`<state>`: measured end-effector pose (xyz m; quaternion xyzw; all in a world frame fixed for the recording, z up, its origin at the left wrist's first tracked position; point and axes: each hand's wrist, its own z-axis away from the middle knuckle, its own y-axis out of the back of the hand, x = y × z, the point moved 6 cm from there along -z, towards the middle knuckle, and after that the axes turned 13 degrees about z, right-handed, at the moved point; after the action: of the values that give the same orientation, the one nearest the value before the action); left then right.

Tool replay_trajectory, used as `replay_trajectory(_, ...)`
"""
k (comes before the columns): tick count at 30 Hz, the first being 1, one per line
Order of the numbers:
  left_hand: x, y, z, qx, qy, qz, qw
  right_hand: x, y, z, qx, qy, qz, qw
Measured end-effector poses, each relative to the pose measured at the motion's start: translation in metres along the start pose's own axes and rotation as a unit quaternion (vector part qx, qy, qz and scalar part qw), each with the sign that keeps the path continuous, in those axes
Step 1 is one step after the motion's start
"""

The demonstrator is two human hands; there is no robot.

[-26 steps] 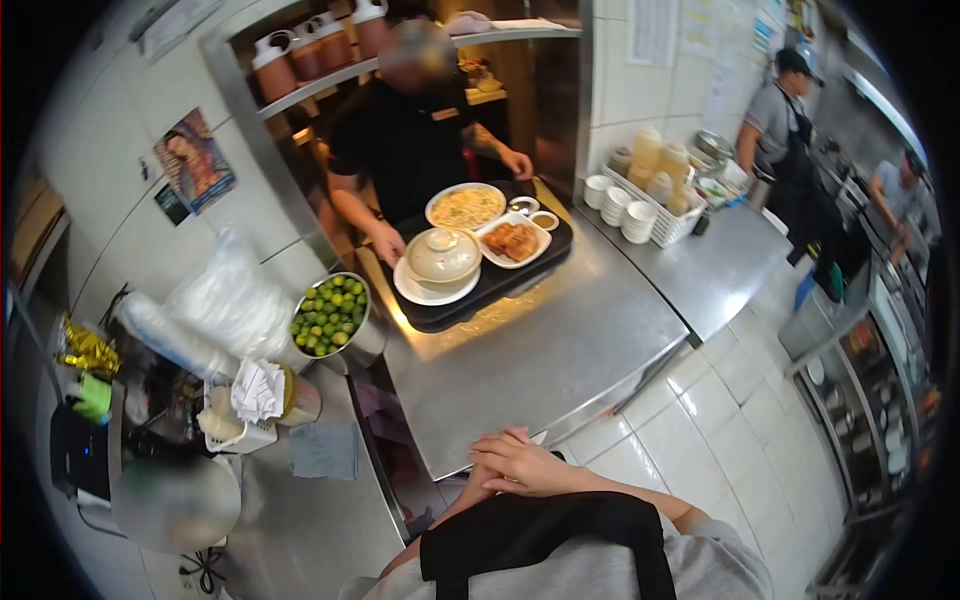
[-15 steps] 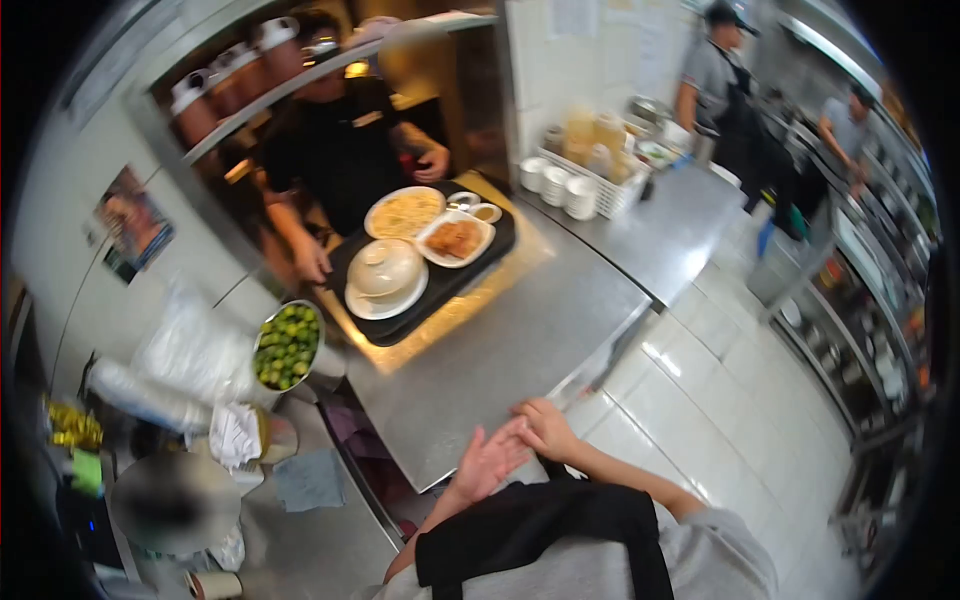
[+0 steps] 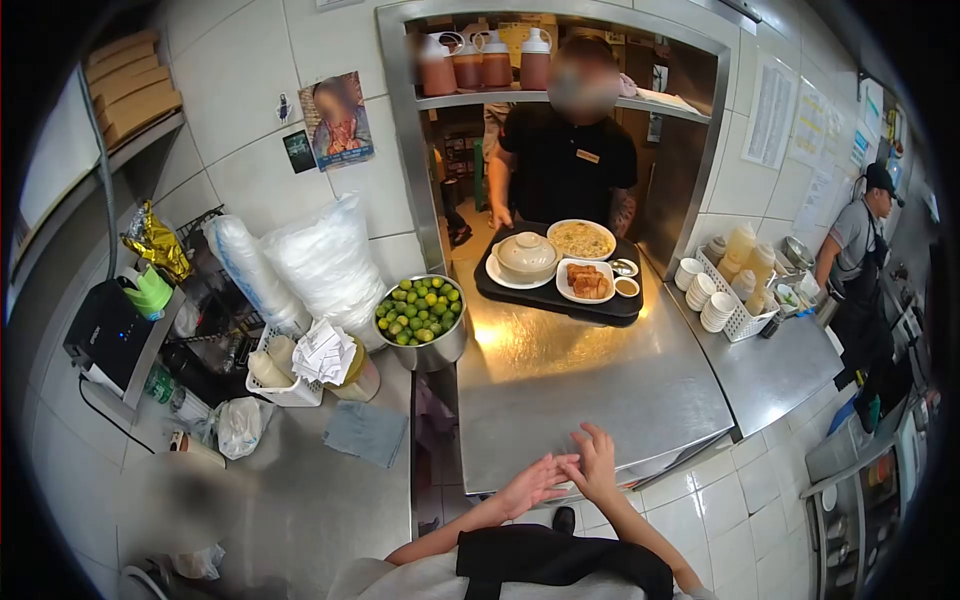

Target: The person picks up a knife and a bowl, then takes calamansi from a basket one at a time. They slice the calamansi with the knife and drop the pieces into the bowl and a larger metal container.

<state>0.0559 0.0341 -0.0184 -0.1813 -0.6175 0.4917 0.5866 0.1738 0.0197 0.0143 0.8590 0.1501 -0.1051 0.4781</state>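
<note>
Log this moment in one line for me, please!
left hand: open, empty | right hand: open, empty, beside left | black tray: at far end of steel counter | lidded pot: on tray

The counter (image 3: 590, 400) is smooth, glossy metal, and the tray (image 3: 540, 297) looks like plastic.

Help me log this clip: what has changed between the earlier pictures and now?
The left hand and right hand, clasped at first, have unclasped and opened, their fingers close to each other's, by the steel counter. The camera view swung left. The covered pot stays on the black tray; the limes and blue cloth stay put.
</note>
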Motion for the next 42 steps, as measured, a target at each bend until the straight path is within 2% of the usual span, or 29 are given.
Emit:
replay_trajectory(5,0.018,0.012,0.025,0.018,-0.067,0.031,0.997,-0.043,-0.024,-0.018,0.026,0.03,-0.073,0.997)
replay_trajectory(7,0.016,0.025,0.037,0.071,-0.117,0.092,0.986,-0.073,-0.038,-0.02,0.009,0.039,-0.062,0.997)
replay_trajectory(8,0.022,0.023,0.043,0.075,-0.12,0.092,0.986,-0.102,-0.035,-0.023,-0.03,0.101,-0.042,0.994)
replay_trajectory(9,0.034,0.017,0.05,0.069,-0.168,0.096,0.979,-0.124,-0.032,-0.024,-0.067,0.163,-0.021,0.984)
replay_trajectory(10,0.042,0.013,0.058,0.062,-0.213,0.099,0.97,-0.133,-0.031,-0.026,-0.068,0.164,-0.025,0.984)
replay_trajectory(11,0.04,0.02,0.06,0.065,-0.214,0.099,0.97,-0.144,-0.029,-0.029,-0.085,0.189,-0.103,0.973)
replay_trajectory(12,0.039,0.029,0.061,0.048,-0.241,0.147,0.958,-0.153,-0.027,-0.031,-0.101,0.209,-0.18,0.956)
replay_trajectory(13,0.036,0.034,0.064,0.032,-0.264,0.197,0.944,-0.159,-0.024,-0.033,-0.103,0.204,-0.181,0.957)
replay_trajectory(14,0.038,0.019,0.062,-0.012,-0.217,0.473,0.854,-0.168,-0.02,-0.035,-0.114,0.228,-0.223,0.941)
replay_trajectory(15,0.041,0.016,0.063,-0.006,-0.211,0.473,0.855,-0.179,-0.016,-0.039,-0.122,0.25,-0.266,0.923)
replay_trajectory(16,0.049,0.009,0.065,-0.034,-0.228,0.402,0.886,-0.184,-0.001,-0.05,-0.043,0.255,-0.294,0.92)
replay_trajectory(17,0.054,0.001,0.065,-0.065,-0.242,0.33,0.91,-0.189,0.006,-0.054,-0.041,0.249,-0.292,0.923)
replay_trajectory(18,0.058,-0.007,0.064,-0.098,-0.256,0.257,0.927,-0.189,0.001,-0.057,-0.143,0.158,-0.422,0.881)
replay_trajectory(19,0.06,-0.014,0.064,-0.13,-0.27,0.182,0.937,-0.189,-0.008,-0.055,-0.238,0.064,-0.537,0.807)
replay_trajectory(21,0.066,-0.027,0.064,-0.195,-0.302,0.023,0.933,-0.192,0.0,-0.06,-0.193,0.115,-0.533,0.816)
replay_trajectory(22,0.059,-0.023,0.057,-0.226,-0.24,0.057,0.942,-0.198,0.005,-0.058,-0.241,0.111,-0.58,0.77)
replay_trajectory(23,0.048,-0.02,0.053,-0.222,-0.193,0.024,0.955,-0.202,0.01,-0.061,-0.293,0.114,-0.618,0.721)
replay_trajectory(24,0.039,-0.01,0.045,-0.18,-0.149,-0.019,0.972,-0.202,0.01,-0.058,-0.34,0.117,-0.621,0.696)
replay_trajectory(25,0.029,0.0,0.041,-0.129,-0.108,-0.052,0.984,-0.206,0.015,-0.061,-0.298,0.139,-0.627,0.707)
replay_trajectory(26,0.031,0.005,0.041,-0.13,-0.142,-0.051,0.98,-0.203,0.008,-0.058,-0.33,0.155,-0.591,0.72)
replay_trajectory(28,0.029,0.004,0.052,-0.227,-0.18,0.102,0.952,-0.201,-0.007,-0.048,-0.382,0.188,-0.531,0.733)
replay_trajectory(29,0.026,0.008,0.046,-0.226,-0.235,0.117,0.938,-0.197,-0.013,-0.036,-0.43,0.209,-0.512,0.713)
replay_trajectory(31,0.03,0.012,0.066,-0.304,-0.378,-0.014,0.875,-0.186,-0.023,-0.03,-0.306,0.26,-0.462,0.791)
replay_trajectory(32,0.027,0.007,0.095,0.001,-0.341,0.003,0.94,-0.185,-0.028,-0.028,-0.257,0.312,-0.419,0.813)
replay_trajectory(33,0.023,0.011,0.114,0.035,-0.368,0.023,0.929,-0.185,-0.029,-0.029,-0.191,0.356,-0.387,0.829)
replay_trajectory(34,0.016,0.021,0.124,0.144,-0.339,-0.028,0.929,-0.187,-0.03,-0.026,-0.217,0.364,-0.413,0.806)
replay_trajectory(35,0.007,0.029,0.134,0.25,-0.295,-0.081,0.919,-0.193,-0.031,-0.022,-0.222,0.421,-0.355,0.804)
replay_trajectory(36,0.001,0.03,0.143,0.275,-0.314,-0.056,0.907,-0.2,-0.035,-0.018,-0.216,0.479,-0.29,0.8)
replay_trajectory(42,-0.045,-0.013,0.203,0.411,-0.396,-0.113,0.814,-0.247,-0.059,0.034,-0.327,0.565,-0.399,0.644)
